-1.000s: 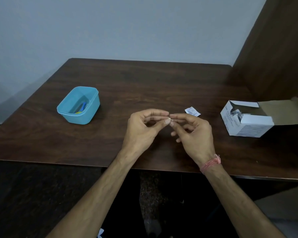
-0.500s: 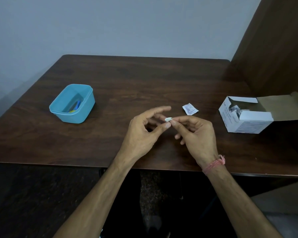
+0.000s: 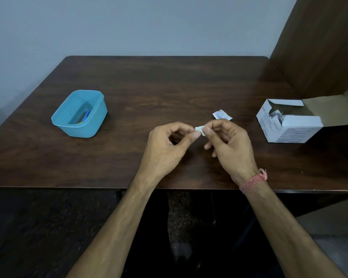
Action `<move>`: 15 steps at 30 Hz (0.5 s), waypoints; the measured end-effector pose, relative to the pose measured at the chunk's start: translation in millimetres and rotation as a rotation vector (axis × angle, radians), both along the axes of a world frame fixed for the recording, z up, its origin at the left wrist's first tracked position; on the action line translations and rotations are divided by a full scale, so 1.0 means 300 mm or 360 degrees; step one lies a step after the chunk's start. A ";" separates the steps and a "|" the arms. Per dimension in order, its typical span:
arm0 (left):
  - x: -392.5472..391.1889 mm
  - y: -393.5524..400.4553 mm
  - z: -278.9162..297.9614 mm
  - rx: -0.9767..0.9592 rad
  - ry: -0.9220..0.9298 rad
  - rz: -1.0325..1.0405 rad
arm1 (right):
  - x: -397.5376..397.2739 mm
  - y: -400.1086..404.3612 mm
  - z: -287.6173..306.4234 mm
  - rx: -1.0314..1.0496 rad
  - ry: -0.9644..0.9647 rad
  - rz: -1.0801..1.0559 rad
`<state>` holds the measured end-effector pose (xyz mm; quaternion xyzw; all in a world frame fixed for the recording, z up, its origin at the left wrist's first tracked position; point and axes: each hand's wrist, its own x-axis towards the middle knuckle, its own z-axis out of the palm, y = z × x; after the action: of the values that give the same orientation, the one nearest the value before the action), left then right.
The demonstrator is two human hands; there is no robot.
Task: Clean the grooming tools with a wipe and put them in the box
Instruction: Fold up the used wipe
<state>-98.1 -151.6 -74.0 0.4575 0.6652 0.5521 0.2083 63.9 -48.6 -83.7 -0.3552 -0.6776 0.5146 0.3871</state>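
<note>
A small white folded wipe (image 3: 199,129) is pinched between both hands above the middle of the dark wooden table (image 3: 169,87). My left hand (image 3: 165,149) holds its left edge with thumb and forefinger. My right hand (image 3: 229,147) pinches its right edge. The blue plastic box (image 3: 96,117) stands at the left, with thin blue and yellow grooming tools (image 3: 84,117) lying inside it. A torn white wipe sachet (image 3: 221,114) lies on the table just behind my right hand.
An open white cardboard carton (image 3: 289,127) of wipe sachets stands at the right, its flap folded out toward a brown wooden panel (image 3: 319,47). A pale wall runs behind the table. The table's front edge is under my forearms.
My left hand's fingers had spread apart half a second ago; now they have closed back onto the wipe. The wipe shows more between the fingertips. The view has shifted slightly.
</note>
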 end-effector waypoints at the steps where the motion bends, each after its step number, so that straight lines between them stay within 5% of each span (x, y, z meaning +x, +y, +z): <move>1: -0.001 -0.001 0.001 -0.0007 0.0014 -0.0011 | 0.000 0.000 0.002 -0.0011 0.0021 -0.0011; 15: 0.002 0.009 -0.006 -0.0007 0.0018 -0.0082 | 0.017 -0.004 0.012 -0.0087 0.0084 0.0054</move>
<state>-97.6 -148.9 -75.6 0.4772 0.6556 0.5424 0.2197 69.0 -49.9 -80.0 -0.3405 -0.6587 0.5487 0.3861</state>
